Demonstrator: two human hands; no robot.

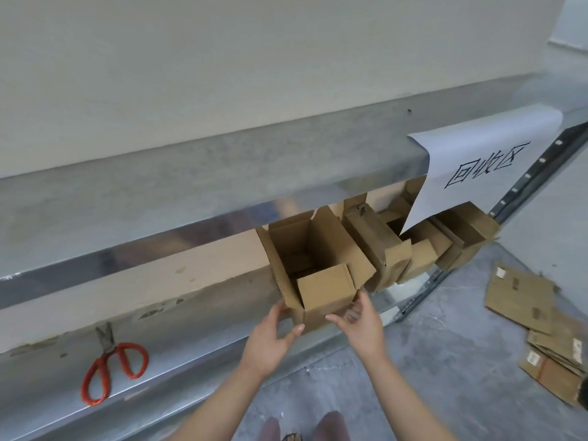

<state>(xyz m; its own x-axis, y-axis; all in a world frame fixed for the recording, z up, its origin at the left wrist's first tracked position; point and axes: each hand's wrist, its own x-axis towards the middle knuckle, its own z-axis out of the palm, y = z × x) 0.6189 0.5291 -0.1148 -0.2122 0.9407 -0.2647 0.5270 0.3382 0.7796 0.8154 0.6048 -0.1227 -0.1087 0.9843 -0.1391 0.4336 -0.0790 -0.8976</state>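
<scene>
1. While I stand watching, two bare hands meet at one open box [334, 246] that sits at the front edge of the lower shelf [191, 354], just under the upper shelf [159, 186].
2. The left hand [270, 337] lies at the near left corner of the box, with the thumb spread onto the front face and the fingers fairly straight against the left side.
3. The right hand [362, 326] mirrors it at the near right corner, with straight, spread fingers on the side and the thumb on the front. The box is pressed between the two.
4. The box flaps stand up, and the near one leans inward and hides part of the inside. I cannot make out what lies at the bottom.
5. One pair of orange-handled scissors [109, 348] rests on the same shelf, well apart to the left.
6. One paper sign [477, 160] with three handwritten characters hangs from the upper shelf.
7. More boxes [375, 240] crowd just to the right of the open one. I count at least four, but the sign covers some and they overlap, so the number is unsure.
8. Flattened cardboard [521, 300] lies in several sheets on the floor [429, 361], and the right edge cuts it off.
9. Two shoes [331, 428] show at the bottom edge, cut off and blurred.
</scene>
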